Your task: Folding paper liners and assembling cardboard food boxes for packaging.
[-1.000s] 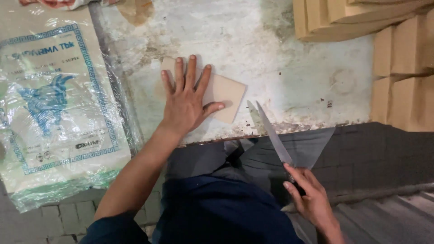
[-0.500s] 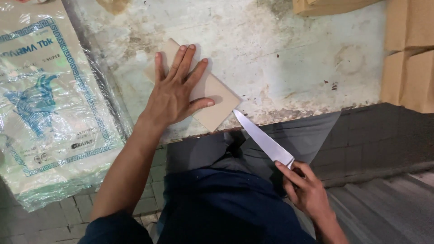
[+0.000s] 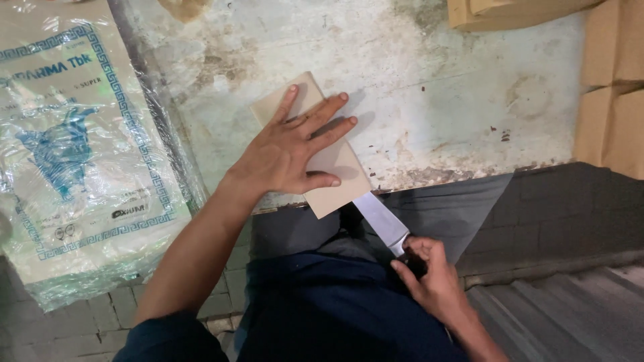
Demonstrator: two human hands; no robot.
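Note:
A flat tan slab (image 3: 335,174) lies on the worn pale table (image 3: 429,94), one corner jutting over the front edge. My left hand (image 3: 292,147) presses flat on top of it, fingers spread and pointing to the upper right. My right hand (image 3: 429,278) is below the table edge, closed around the dark handle of a knife (image 3: 382,221). The steel blade points up and left, and its tip disappears under the slab's overhanging corner.
A clear plastic sack with blue print (image 3: 74,154) lies at the left of the table. Brown cardboard boxes (image 3: 610,87) stand along the right side and another at the far edge (image 3: 503,10). The dark brick floor (image 3: 577,214) is below.
The slab has turned and slid toward the table's front edge under my left hand. The knife has moved up and left, so its tip now sits under the slab's corner.

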